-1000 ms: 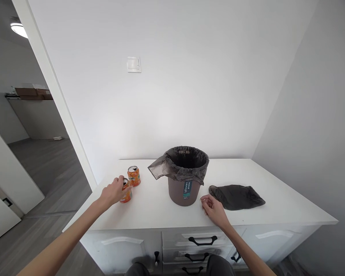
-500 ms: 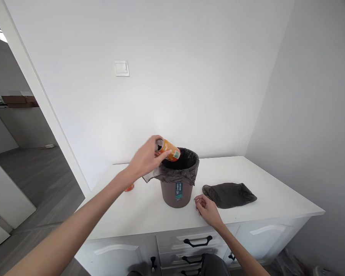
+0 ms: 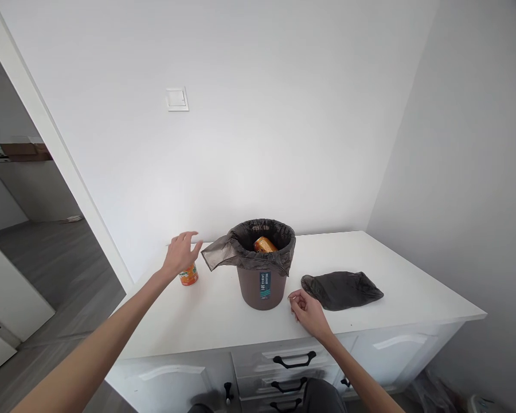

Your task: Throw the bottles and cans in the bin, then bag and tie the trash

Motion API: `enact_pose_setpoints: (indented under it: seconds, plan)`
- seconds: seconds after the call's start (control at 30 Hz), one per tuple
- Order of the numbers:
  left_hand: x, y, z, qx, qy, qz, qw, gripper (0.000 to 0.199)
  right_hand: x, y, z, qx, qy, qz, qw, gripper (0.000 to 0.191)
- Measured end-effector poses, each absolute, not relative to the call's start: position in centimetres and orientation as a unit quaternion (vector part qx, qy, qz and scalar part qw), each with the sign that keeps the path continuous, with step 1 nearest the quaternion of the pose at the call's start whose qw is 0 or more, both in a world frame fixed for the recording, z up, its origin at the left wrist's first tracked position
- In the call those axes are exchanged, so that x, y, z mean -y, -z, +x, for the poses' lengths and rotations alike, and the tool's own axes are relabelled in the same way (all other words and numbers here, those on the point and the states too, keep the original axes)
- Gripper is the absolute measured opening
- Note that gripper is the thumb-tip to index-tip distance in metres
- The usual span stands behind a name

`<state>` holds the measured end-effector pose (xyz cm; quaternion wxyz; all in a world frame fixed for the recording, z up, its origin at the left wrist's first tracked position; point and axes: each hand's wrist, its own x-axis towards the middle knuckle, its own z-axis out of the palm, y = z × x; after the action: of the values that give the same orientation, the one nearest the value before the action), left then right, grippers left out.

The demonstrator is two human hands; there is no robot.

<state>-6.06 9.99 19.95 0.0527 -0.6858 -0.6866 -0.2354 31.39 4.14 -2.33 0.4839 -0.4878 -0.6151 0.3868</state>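
Observation:
A brown bin (image 3: 249, 287) lined with a thin dark bag (image 3: 286, 258) stands on the white counter, the bag folded over its rim and a flap hanging out on the left. Inside the bin lies an orange can (image 3: 265, 245). My left hand (image 3: 180, 252), fingers apart and empty, is just above a second orange can (image 3: 189, 276), whose top it hides. My right hand (image 3: 305, 310) rests on the counter right of the bin with its fingers curled; nothing shows in them. Beside it lies a flat folded dark bag (image 3: 346, 291).
The white counter (image 3: 215, 321) has a cabinet front with black handles (image 3: 294, 360) below. Behind it is a wall with a light switch (image 3: 178, 99). A doorway opens at the left, and a grey wall stands at the right.
The can that my left hand held now lies in the bin. My left hand has let go, opened and moved left to above the other can. My right hand has stayed in place.

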Motion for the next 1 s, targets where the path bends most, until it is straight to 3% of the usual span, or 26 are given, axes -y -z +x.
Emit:
enact_pose_setpoints:
  seconds: [0.2, 0.33, 0.43, 0.53, 0.6, 0.7, 0.87, 1.0]
  plan:
    - [-8.7, -14.1, -10.6, 0.723, 0.167, -0.670, -0.018, 0.057, -4.4, 2.8, 31.2, 0.616, -0.376, -0.497, 0.482, 0.031]
    - [-7.6, -13.7, -11.1, 0.725, 0.176, -0.666, -0.030, 0.047, -4.4, 2.9, 31.0, 0.616, -0.370, -0.505, 0.479, 0.032]
    - [-6.8, -16.1, -10.8, 0.731, 0.216, -0.647, -0.004, 0.050, -4.3, 2.8, 30.9, 0.615, -0.371, -0.506, 0.478, 0.032]
    - [-6.0, -20.7, -9.0, 0.694, 0.384, -0.608, 0.040, 0.060, -4.1, 2.7, 30.8, 0.615, -0.372, -0.506, 0.476, 0.032]
    - [-5.7, -24.0, -6.5, 0.625, 0.510, -0.591, 0.005, 0.061, -4.0, 2.7, 30.7, 0.616, -0.372, -0.507, 0.475, 0.032]
    - [-5.7, -27.4, -1.4, 0.537, 0.562, -0.622, -0.089, 0.059, -3.9, 2.6, 30.7, 0.610, -0.380, -0.504, 0.480, 0.034]
    - [-6.7, -26.2, 6.5, 0.497, 0.465, -0.710, -0.181, 0.062, -4.0, -0.2, 31.3, 0.579, -0.469, -0.459, 0.484, 0.048]
    - [-7.3, -23.8, 8.2, 0.536, 0.356, -0.753, -0.138, 0.069, -3.9, -5.4, 32.7, 0.522, -0.497, -0.445, 0.531, 0.051]
